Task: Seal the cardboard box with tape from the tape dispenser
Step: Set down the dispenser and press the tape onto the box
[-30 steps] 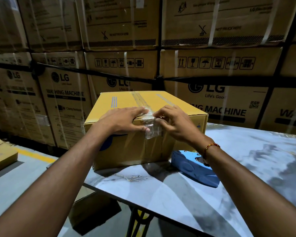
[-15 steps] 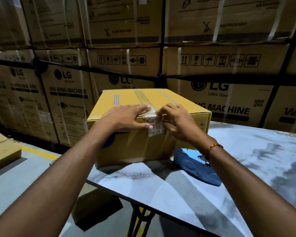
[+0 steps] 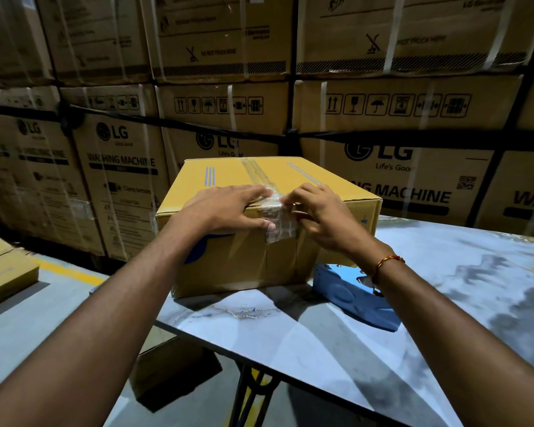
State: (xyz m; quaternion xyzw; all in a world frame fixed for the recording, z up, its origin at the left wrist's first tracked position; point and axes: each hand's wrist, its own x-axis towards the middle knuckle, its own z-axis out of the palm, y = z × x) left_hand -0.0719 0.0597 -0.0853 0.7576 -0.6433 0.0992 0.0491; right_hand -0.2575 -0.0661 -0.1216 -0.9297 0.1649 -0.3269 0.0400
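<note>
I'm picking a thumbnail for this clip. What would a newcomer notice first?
First, the yellow cardboard box on the table's near-left corner, with the left hand and right hand pressing clear tape over its front top edge. Next, the blue tape dispenser lying beside the box, under the right wrist. Behind, stacked washing machine cartons fill the background.
</note>
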